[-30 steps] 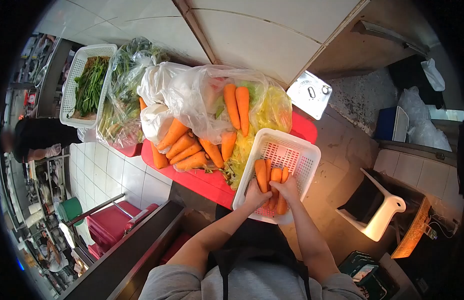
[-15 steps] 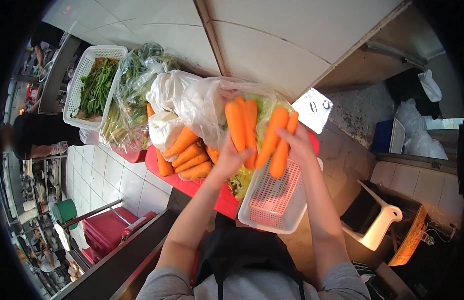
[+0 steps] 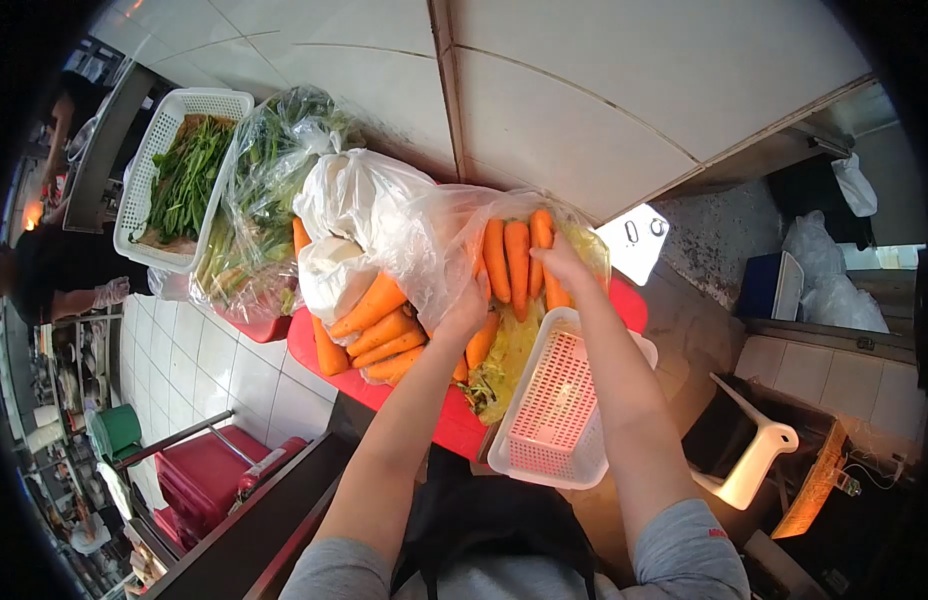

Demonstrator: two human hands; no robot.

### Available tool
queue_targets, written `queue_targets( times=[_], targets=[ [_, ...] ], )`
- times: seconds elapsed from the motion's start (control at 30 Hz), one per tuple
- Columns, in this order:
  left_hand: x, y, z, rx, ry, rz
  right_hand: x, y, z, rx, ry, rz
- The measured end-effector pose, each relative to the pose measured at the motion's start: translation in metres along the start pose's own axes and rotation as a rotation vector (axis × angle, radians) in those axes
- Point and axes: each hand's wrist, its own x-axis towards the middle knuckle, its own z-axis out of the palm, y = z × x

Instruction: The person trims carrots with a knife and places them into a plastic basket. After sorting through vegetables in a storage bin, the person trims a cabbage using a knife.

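Several orange carrots (image 3: 517,262) lie side by side on a yellow-green bag of vegetables (image 3: 512,365). My right hand (image 3: 564,265) is closed on the rightmost carrot (image 3: 541,232) of this row. My left hand (image 3: 464,312) is at the edge of a translucent plastic bag (image 3: 439,245), its fingers curled against the plastic and partly hidden. More carrots (image 3: 379,335) stick out of the bagging left of that hand. Below the right forearm stands a white perforated basket (image 3: 554,400), tilted at the edge of the red surface (image 3: 452,420).
White plastic bags (image 3: 354,195) and a clear bag of leafy greens (image 3: 269,200) lie along the tiled wall. At the far left, a white basket (image 3: 129,225) holds green stems. A person (image 3: 69,270) stands beyond it. A white stool (image 3: 759,455) is at the right.
The carrots that both hands held up over the basket now lie on the yellow-green bag. My left hand has moved down and over to the plastic bag; my right hand has moved left and forward.
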Motion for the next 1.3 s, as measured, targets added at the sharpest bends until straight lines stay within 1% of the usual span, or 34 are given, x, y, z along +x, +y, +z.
queue_targets(
  times=[0.07, 0.1, 0.17, 0.23, 0.27, 0.33, 0.37, 0.4, 0.43, 0.47, 0.53, 0.6, 0.67, 0.7, 0.73, 0.77, 0.8, 0.83, 0.9, 0.97, 1.0, 1.1, 1.13, 1.17, 1.23, 1.27, 1.3],
  targets=[
    [-0.007, 0.002, -0.007, -0.337, 0.070, -0.165, -0.009, -0.003, -0.010, 0.258, 0.018, -0.002],
    [0.000, 0.021, -0.041, -0.906, 0.018, -0.486, -0.014, -0.005, -0.015, 0.065, 0.035, -0.032],
    [-0.001, 0.033, -0.063, -1.100, -0.048, -0.631, -0.025, -0.004, -0.024, -0.322, 0.069, -0.088],
    [-0.006, 0.034, -0.067, -0.355, -0.053, -0.262, -0.032, 0.000, -0.021, -0.497, 0.113, -0.084],
    [-0.007, 0.037, -0.067, -0.259, -0.110, -0.277, -0.033, 0.001, -0.019, -0.582, 0.132, -0.084],
    [-0.010, 0.045, -0.076, -0.057, -0.227, -0.312, -0.029, 0.001, -0.020, -0.545, 0.088, -0.048],
    [-0.016, 0.035, -0.068, -0.093, -0.193, -0.295, -0.030, 0.003, -0.018, -0.525, 0.063, -0.027],
    [-0.019, 0.018, -0.052, -0.132, -0.154, -0.275, -0.032, 0.003, -0.017, -0.525, 0.084, -0.064],
    [-0.015, 0.014, -0.052, -0.173, -0.117, -0.256, -0.035, 0.004, -0.017, -0.527, 0.105, -0.099],
    [-0.014, 0.014, -0.050, -0.221, -0.167, -0.309, -0.040, 0.006, -0.017, -0.531, 0.124, -0.131],
    [-0.010, 0.030, -0.083, -0.311, -0.279, -0.434, -0.074, -0.001, -0.023, -0.469, 0.247, -0.374],
    [-0.030, 0.030, -0.103, -0.377, -0.082, -0.201, -0.118, -0.011, -0.027, -0.381, 0.396, -0.627],
    [-0.046, 0.037, -0.138, -0.478, 0.115, 0.018, -0.188, -0.015, -0.019, -0.279, 0.259, -0.590],
    [-0.071, 0.031, -0.141, -0.517, 0.047, -0.098, -0.222, -0.010, -0.004, -0.122, 0.172, -0.580],
    [-0.100, 0.024, -0.139, -0.557, -0.020, -0.212, -0.257, 0.006, 0.009, -0.170, 0.053, -0.518],
    [-0.126, 0.023, -0.138, -0.525, -0.052, -0.241, -0.287, 0.019, 0.019, -0.164, -0.086, -0.496],
    [-0.149, 0.023, -0.136, -0.494, -0.080, -0.268, -0.310, 0.042, 0.037, -0.078, -0.158, -0.496],
    [-0.175, 0.018, -0.126, -0.525, -0.071, -0.356, -0.336, 0.062, 0.050, -0.012, -0.286, -0.318],
    [-0.214, 0.002, -0.107, -0.581, -0.055, -0.533, -0.376, 0.066, 0.066, 0.005, -0.533, -0.116],
    [-0.214, -0.010, -0.108, -0.475, 0.042, -0.649, -0.396, 0.084, 0.094, 0.021, -0.613, 0.028],
    [-0.207, -0.017, -0.109, -0.422, 0.094, -0.702, -0.393, 0.087, 0.101, -0.136, -0.691, 0.047],
    [-0.163, -0.037, -0.140, -0.266, 0.148, -0.427, -0.376, 0.124, 0.143, -0.340, -0.315, -0.043],
    [-0.150, -0.046, -0.146, -0.225, 0.184, -0.396, -0.361, 0.124, 0.149, -0.216, -0.333, 0.111],
    [-0.137, -0.056, -0.152, -0.185, 0.219, -0.365, -0.352, 0.124, 0.157, -0.185, -0.271, 0.154],
    [-0.110, -0.077, -0.163, -0.126, 0.267, -0.269, -0.340, 0.133, 0.190, -0.305, 0.067, 0.209],
    [-0.098, -0.089, -0.170, -0.102, 0.279, -0.209, -0.335, 0.133, 0.198, -0.320, 0.085, 0.331],
    [-0.087, -0.100, -0.176, -0.075, 0.294, -0.152, -0.328, 0.117, 0.199, -0.337, 0.099, 0.451]
  ],
)
